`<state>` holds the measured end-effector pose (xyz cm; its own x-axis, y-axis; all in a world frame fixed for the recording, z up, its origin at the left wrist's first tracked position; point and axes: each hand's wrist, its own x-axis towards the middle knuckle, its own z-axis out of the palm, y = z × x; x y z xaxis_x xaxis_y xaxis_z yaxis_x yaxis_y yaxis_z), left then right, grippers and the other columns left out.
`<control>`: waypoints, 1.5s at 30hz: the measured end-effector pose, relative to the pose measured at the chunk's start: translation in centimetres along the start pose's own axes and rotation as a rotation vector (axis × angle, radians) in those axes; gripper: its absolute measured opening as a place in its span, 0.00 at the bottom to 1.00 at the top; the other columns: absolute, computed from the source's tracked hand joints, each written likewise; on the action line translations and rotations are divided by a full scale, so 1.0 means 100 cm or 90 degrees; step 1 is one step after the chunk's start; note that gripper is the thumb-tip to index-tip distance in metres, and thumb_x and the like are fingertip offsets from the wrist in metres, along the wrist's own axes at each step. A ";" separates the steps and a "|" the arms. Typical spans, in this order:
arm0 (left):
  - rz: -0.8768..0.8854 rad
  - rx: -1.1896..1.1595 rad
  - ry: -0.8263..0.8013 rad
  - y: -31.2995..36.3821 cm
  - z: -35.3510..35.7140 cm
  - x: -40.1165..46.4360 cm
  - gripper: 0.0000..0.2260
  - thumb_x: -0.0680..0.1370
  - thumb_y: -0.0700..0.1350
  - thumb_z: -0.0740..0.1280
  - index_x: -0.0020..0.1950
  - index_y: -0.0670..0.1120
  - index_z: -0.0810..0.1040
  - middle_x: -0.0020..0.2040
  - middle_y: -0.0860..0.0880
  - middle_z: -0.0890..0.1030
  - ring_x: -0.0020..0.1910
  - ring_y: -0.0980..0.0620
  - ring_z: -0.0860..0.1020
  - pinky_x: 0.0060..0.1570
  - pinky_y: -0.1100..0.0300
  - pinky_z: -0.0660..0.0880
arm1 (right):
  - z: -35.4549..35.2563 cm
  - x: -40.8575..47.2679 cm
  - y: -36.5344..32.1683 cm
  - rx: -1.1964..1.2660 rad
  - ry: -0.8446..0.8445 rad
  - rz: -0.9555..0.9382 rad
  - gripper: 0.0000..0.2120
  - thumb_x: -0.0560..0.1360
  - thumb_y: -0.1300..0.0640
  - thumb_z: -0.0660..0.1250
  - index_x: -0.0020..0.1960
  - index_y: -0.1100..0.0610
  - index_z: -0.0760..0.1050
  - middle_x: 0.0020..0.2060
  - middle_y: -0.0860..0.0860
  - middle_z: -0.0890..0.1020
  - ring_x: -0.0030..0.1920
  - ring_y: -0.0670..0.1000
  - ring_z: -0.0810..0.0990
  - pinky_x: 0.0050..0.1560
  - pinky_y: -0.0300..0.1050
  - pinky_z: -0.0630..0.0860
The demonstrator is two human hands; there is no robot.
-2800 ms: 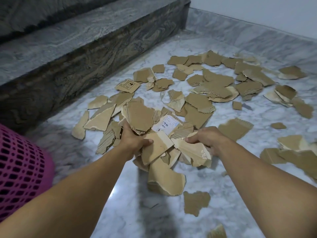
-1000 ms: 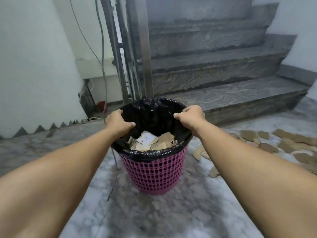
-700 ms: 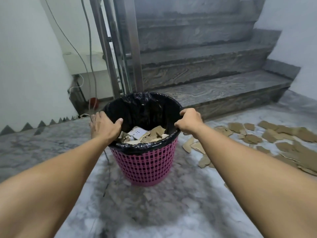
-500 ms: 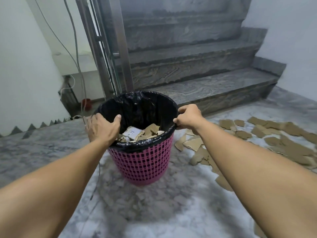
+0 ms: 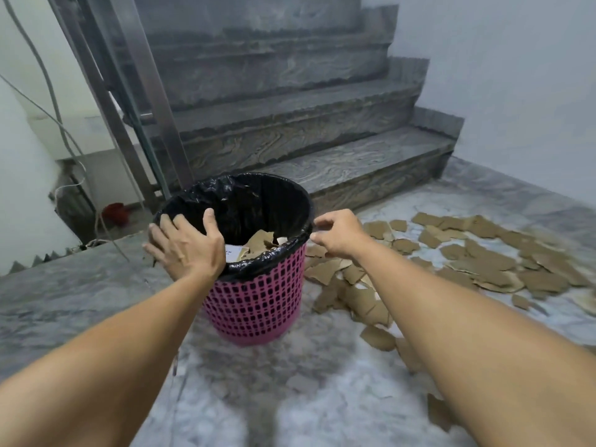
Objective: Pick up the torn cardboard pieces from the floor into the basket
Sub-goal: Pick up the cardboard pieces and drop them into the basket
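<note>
Item: round pink plastic lattice basket (image 5: 254,304), lined with a black plastic bag (image 5: 245,201) folded over its rim, standing upright on the grey marbled floor (image 5: 96,285) at the foot of a grey stone staircase (image 5: 290,124).

Contents: several torn brown cardboard pieces and one white-labelled scrap (image 5: 258,241), lying low inside the liner.

Left hand (image 5: 185,248): grip spread, fingers straight, palm laid over the near-left rim, thumb reaching inward; holds nothing.

Right hand (image 5: 337,233): just beside the right rim, fingers loosely curled with the tips close to the liner's edge; whether they pinch the bag cannot be told. No cardboard in it.

Remaining stock: loose torn brown cardboard pieces (image 5: 483,256) scattered on the floor, spreading rightward from the basket's base, the nearest lying under the right forearm.

Governing relation: the scatter lies wholly right of the basket, so the right hand is nearer; judged most of the task remains.
</note>
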<state>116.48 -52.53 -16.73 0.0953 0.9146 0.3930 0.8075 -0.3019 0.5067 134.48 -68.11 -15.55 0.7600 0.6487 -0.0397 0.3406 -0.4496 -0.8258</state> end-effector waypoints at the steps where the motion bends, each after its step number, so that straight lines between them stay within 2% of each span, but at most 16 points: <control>1: 0.037 0.026 0.005 0.004 -0.001 -0.003 0.31 0.79 0.62 0.50 0.68 0.39 0.70 0.74 0.40 0.65 0.75 0.39 0.57 0.73 0.38 0.49 | -0.006 -0.003 0.004 0.002 -0.008 0.012 0.17 0.72 0.59 0.74 0.61 0.59 0.80 0.55 0.55 0.83 0.56 0.57 0.82 0.56 0.55 0.80; 4: 0.166 0.078 0.013 0.017 -0.005 -0.011 0.28 0.80 0.61 0.51 0.65 0.40 0.72 0.72 0.41 0.68 0.73 0.40 0.61 0.72 0.38 0.51 | -0.025 -0.011 0.018 0.001 -0.020 0.066 0.17 0.73 0.59 0.74 0.60 0.60 0.79 0.55 0.57 0.82 0.53 0.58 0.83 0.49 0.52 0.83; 5: 0.214 0.072 0.012 0.022 -0.006 -0.014 0.26 0.80 0.60 0.52 0.64 0.41 0.73 0.70 0.42 0.70 0.71 0.41 0.63 0.72 0.40 0.54 | -0.032 -0.015 0.022 -0.001 -0.021 0.082 0.15 0.73 0.59 0.73 0.59 0.61 0.79 0.54 0.58 0.82 0.52 0.58 0.83 0.50 0.53 0.83; 8: 0.385 -0.002 -0.033 0.049 -0.012 -0.028 0.21 0.80 0.57 0.56 0.57 0.42 0.77 0.59 0.44 0.78 0.61 0.43 0.71 0.64 0.47 0.66 | -0.055 -0.033 0.036 -0.004 -0.001 0.128 0.10 0.74 0.61 0.73 0.54 0.62 0.80 0.48 0.60 0.83 0.47 0.58 0.84 0.49 0.55 0.82; 11: 0.513 -0.092 -0.180 0.077 -0.021 -0.060 0.16 0.79 0.55 0.61 0.46 0.44 0.79 0.44 0.47 0.80 0.49 0.47 0.74 0.49 0.51 0.72 | -0.078 -0.063 0.056 0.002 0.024 0.166 0.03 0.75 0.61 0.71 0.45 0.61 0.79 0.43 0.59 0.82 0.45 0.58 0.83 0.45 0.53 0.82; 13: 0.537 -0.101 -0.309 0.090 -0.027 -0.085 0.16 0.78 0.57 0.63 0.43 0.45 0.78 0.41 0.48 0.79 0.45 0.48 0.75 0.43 0.54 0.73 | -0.092 -0.087 0.071 0.006 0.049 0.192 0.04 0.75 0.62 0.71 0.48 0.63 0.79 0.45 0.58 0.82 0.46 0.57 0.83 0.44 0.53 0.82; 17: 0.548 -0.070 -0.530 0.107 -0.034 -0.131 0.16 0.75 0.58 0.67 0.43 0.46 0.79 0.42 0.48 0.82 0.42 0.48 0.79 0.42 0.54 0.77 | -0.120 -0.142 0.100 -0.002 0.081 0.247 0.06 0.74 0.60 0.73 0.44 0.62 0.79 0.47 0.60 0.84 0.49 0.59 0.84 0.47 0.54 0.82; 20: 0.575 -0.012 -0.642 0.114 -0.040 -0.170 0.15 0.74 0.58 0.69 0.46 0.46 0.80 0.45 0.47 0.82 0.43 0.49 0.79 0.44 0.53 0.78 | -0.145 -0.193 0.124 0.007 0.105 0.292 0.09 0.74 0.58 0.73 0.49 0.64 0.81 0.47 0.60 0.84 0.49 0.58 0.84 0.45 0.53 0.83; 23: 0.611 0.031 -0.680 0.119 -0.046 -0.212 0.18 0.73 0.60 0.69 0.53 0.46 0.78 0.50 0.47 0.80 0.45 0.49 0.78 0.42 0.56 0.75 | -0.172 -0.248 0.152 0.010 0.135 0.316 0.09 0.75 0.58 0.72 0.50 0.64 0.82 0.48 0.59 0.84 0.48 0.57 0.85 0.45 0.52 0.83; 26: 0.609 0.086 -0.722 0.120 -0.044 -0.252 0.25 0.73 0.59 0.70 0.64 0.46 0.75 0.57 0.46 0.79 0.53 0.47 0.77 0.53 0.56 0.75 | -0.194 -0.296 0.180 0.002 0.153 0.353 0.12 0.75 0.57 0.72 0.51 0.67 0.82 0.46 0.59 0.84 0.44 0.56 0.84 0.42 0.49 0.81; 30: 0.670 0.156 -0.762 0.124 -0.034 -0.312 0.29 0.71 0.62 0.71 0.67 0.48 0.74 0.61 0.46 0.78 0.58 0.47 0.76 0.58 0.54 0.74 | -0.217 -0.360 0.225 0.003 0.190 0.427 0.07 0.75 0.59 0.71 0.45 0.63 0.78 0.40 0.59 0.80 0.34 0.54 0.79 0.35 0.49 0.77; 33: 0.701 0.179 -0.793 0.125 -0.016 -0.342 0.32 0.71 0.60 0.72 0.70 0.48 0.69 0.62 0.46 0.77 0.58 0.47 0.76 0.55 0.55 0.74 | -0.225 -0.388 0.258 0.005 0.215 0.481 0.04 0.75 0.59 0.72 0.46 0.59 0.78 0.36 0.58 0.77 0.30 0.52 0.76 0.34 0.48 0.75; 35: 0.710 0.179 -0.808 0.130 0.000 -0.357 0.35 0.70 0.59 0.73 0.73 0.49 0.66 0.63 0.46 0.77 0.59 0.47 0.76 0.56 0.54 0.74 | -0.228 -0.399 0.281 0.011 0.241 0.507 0.06 0.74 0.58 0.72 0.48 0.62 0.81 0.36 0.59 0.77 0.31 0.53 0.77 0.35 0.49 0.77; 39: 0.727 0.185 -0.797 0.129 0.026 -0.377 0.39 0.70 0.57 0.74 0.75 0.48 0.62 0.69 0.47 0.72 0.66 0.46 0.73 0.56 0.58 0.71 | -0.219 -0.411 0.312 0.013 0.226 0.563 0.05 0.75 0.59 0.70 0.47 0.61 0.80 0.39 0.59 0.79 0.39 0.54 0.79 0.37 0.47 0.79; 42: 0.765 0.201 -0.793 0.129 0.055 -0.393 0.44 0.66 0.57 0.77 0.75 0.46 0.61 0.71 0.44 0.69 0.67 0.44 0.71 0.62 0.54 0.71 | -0.210 -0.410 0.338 0.002 0.220 0.605 0.07 0.74 0.59 0.71 0.49 0.62 0.80 0.44 0.58 0.80 0.43 0.55 0.80 0.37 0.46 0.80; 45: 0.785 0.238 -0.796 0.123 0.086 -0.406 0.45 0.63 0.57 0.79 0.74 0.45 0.62 0.70 0.43 0.67 0.66 0.43 0.70 0.61 0.51 0.72 | -0.200 -0.405 0.359 -0.002 0.210 0.640 0.06 0.71 0.60 0.71 0.47 0.61 0.77 0.41 0.57 0.75 0.39 0.55 0.73 0.34 0.45 0.73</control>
<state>127.56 -91.06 -33.00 0.8780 -0.0748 -0.4728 -0.0045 -0.9890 0.1481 127.00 -122.78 -32.39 0.8060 -0.2211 -0.5491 -0.5277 -0.6887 -0.4972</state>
